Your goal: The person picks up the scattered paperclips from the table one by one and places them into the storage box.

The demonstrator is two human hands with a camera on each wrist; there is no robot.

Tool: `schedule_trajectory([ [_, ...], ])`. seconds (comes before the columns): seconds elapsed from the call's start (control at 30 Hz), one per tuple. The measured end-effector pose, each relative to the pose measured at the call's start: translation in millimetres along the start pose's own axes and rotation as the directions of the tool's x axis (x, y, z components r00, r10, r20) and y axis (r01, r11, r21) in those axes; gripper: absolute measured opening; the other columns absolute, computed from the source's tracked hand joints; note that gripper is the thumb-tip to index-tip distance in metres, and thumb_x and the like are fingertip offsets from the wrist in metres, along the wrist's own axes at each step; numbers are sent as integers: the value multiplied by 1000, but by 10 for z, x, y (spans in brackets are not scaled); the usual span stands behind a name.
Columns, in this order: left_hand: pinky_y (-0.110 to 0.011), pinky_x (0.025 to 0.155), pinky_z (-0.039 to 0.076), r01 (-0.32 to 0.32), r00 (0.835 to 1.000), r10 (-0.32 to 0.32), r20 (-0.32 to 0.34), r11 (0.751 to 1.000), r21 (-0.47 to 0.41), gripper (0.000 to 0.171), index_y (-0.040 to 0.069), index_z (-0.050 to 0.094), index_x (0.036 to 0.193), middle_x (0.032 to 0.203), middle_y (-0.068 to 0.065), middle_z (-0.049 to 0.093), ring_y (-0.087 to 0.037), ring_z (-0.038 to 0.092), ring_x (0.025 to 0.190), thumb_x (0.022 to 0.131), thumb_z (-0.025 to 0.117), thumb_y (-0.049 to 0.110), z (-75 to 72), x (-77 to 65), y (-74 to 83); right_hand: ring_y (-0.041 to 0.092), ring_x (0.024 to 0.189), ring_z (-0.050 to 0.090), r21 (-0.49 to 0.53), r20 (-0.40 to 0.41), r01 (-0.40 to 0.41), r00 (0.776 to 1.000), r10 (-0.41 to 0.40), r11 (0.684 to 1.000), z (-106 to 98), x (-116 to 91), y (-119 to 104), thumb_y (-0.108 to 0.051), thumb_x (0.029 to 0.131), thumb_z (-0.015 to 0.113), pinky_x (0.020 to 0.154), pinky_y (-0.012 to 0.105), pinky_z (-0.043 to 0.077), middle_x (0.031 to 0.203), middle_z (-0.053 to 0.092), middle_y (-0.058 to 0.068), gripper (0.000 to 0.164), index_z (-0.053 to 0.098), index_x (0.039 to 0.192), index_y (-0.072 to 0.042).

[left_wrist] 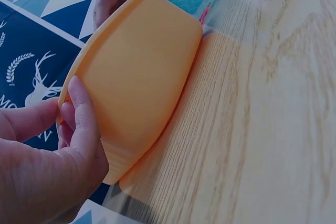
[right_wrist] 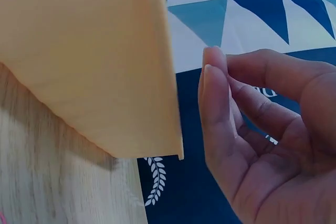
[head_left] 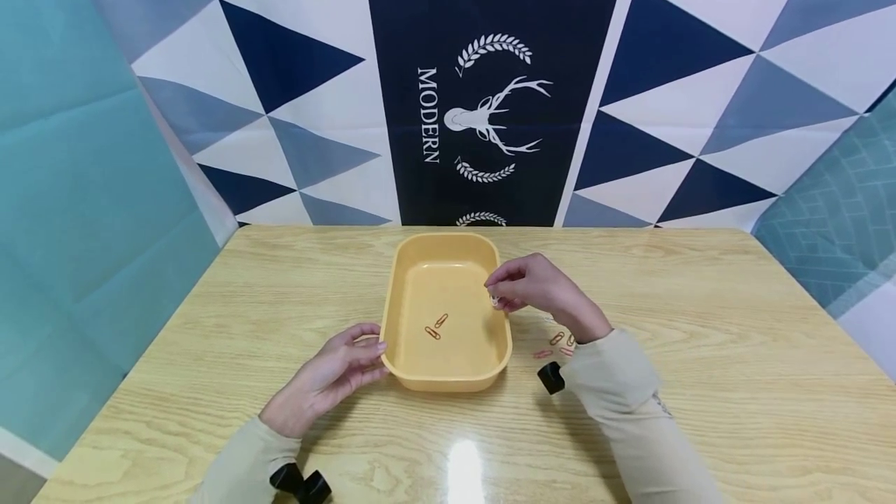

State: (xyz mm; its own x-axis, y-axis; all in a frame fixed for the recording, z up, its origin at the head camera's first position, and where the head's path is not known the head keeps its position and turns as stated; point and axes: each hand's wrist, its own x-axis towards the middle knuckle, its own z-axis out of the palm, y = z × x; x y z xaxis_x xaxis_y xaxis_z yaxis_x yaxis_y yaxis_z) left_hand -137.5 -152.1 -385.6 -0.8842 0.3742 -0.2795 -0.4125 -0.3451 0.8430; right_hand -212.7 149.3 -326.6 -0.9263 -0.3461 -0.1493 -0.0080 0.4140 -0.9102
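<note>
Left hand [head_left: 329, 379] with relaxed fingers resting against yellow tray [head_left: 420, 376] at mid-surface [head_left: 700, 348]. Right hand [head_left: 542, 294] above tray's right rim, fingertips together pinching a paper clip [head_left: 495, 300]. Two clips [head_left: 436, 326] inside tray.

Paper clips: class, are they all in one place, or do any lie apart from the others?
They are split. Two paper clips lie inside the yellow tray, while a few loose clips lie on the table by the right hand. The left hand touches the tray's side. Nothing looks spilled or damaged.
</note>
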Motion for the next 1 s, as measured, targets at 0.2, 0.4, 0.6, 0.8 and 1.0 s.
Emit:
schedule_trajectory([
  [0.2, -26, 78, 55, 1, 1000, -1, 2, 1000, 1, 40, -8, 28, 129, 102, -13, 52, -17, 59, 87, 95, 50, -6, -7, -1, -6, 14, 67, 64, 26, -22, 10, 1000, -9, 1000, 85, 55, 31, 0, 89, 64, 67, 31, 59, 78, 67, 9, 22, 63, 106, 14],
  [0.4, -26, 79, 55, 2, 1000, -2, 3, 1000, 3, 40, -8, 28, 128, 102, -13, 52, -18, 59, 87, 95, 50, -6, -8, 10, -12, 16, 68, 66, 18, -10, 64, 998, -64, 998, 174, 69, 52, 0, 87, 66, 70, 37, 59, 78, 68, 11, 15, 65, 98, 11],
  [0.6, -26, 79, 55, 0, 1000, -1, 10, 1000, 20, 38, -8, 28, 128, 101, -12, 53, -18, 59, 87, 95, 49, -6, -3, 13, -5, 15, 67, 65, 4, -8, 77, 997, -77, 997, 224, 51, 40, 0, 86, 68, 69, 35, 60, 76, 68, 11, 12, 67, 94, 10],
  [0.8, -26, 79, 55, -4, 1000, 3, 9, 1000, 9, 40, -9, 27, 129, 102, -12, 53, -18, 59, 87, 95, 48, -7, 9, 15, 1, 17, 65, 67, -58, -57, 96, 993, -99, 994, 297, 73, 19, 0, 86, 68, 67, 36, 60, 75, 69, 12, 11, 68, 92, 10],
  [1.0, -26, 79, 55, 0, 1000, 0, -4, 1000, 0, 40, -10, 27, 129, 103, -13, 53, -18, 59, 88, 95, 48, -8, 25, 7, -1, 21, 69, 69, -87, -54, 106, 992, -111, 990, 283, 54, 17, 0, 87, 68, 70, 38, 60, 77, 70, 13, 12, 69, 94, 10],
])
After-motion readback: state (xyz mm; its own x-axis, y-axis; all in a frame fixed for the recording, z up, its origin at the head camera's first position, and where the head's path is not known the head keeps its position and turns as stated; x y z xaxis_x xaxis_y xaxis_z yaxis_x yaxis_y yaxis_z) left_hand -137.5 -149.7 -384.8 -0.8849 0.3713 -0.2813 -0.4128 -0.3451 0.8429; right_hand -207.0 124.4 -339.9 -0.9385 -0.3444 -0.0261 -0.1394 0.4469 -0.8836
